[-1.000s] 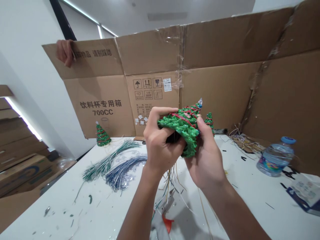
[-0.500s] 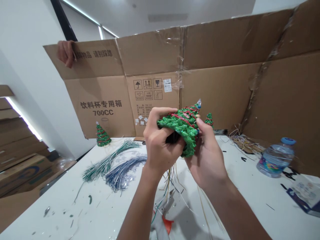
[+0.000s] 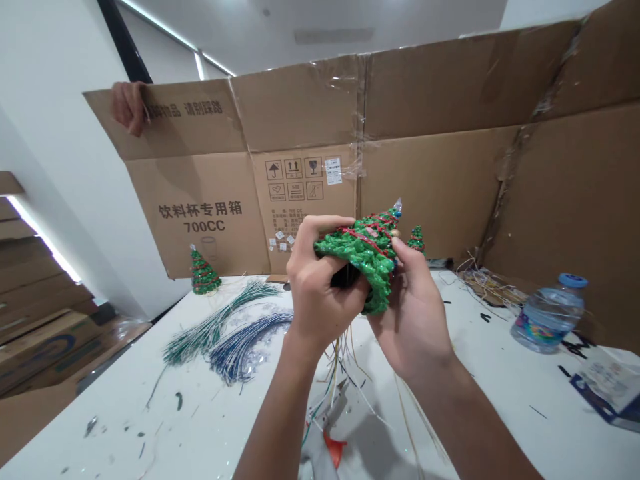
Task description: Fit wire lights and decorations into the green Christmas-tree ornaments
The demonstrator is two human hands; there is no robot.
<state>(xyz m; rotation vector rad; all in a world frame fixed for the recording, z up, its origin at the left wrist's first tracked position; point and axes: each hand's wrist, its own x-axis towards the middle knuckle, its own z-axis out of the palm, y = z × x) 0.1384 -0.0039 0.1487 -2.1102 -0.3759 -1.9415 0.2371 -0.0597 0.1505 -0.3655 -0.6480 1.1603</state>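
A green cone-shaped tree (image 3: 367,250) with red garland, small baubles and a clear tip is held tilted above the table, tip to the upper right. My left hand (image 3: 320,287) grips its base, with fingers reaching into the dark hollow underside. My right hand (image 3: 417,300) holds the tree's right side, thumb near a gold bauble. Thin wires hang beneath the hands. Below them lies a tool with a red part (image 3: 335,448), partly hidden by my left arm.
A small tree (image 3: 204,272) stands at the back left, another (image 3: 417,239) behind my right hand. Green wires (image 3: 215,323) and blue wires (image 3: 245,347) lie left. A bottle (image 3: 549,313) and a box (image 3: 610,390) are right. Someone's hand (image 3: 129,108) grips the cardboard wall (image 3: 425,180).
The camera view has shifted very slightly. Both hands keep the same hold on the tree, with no clear movement.
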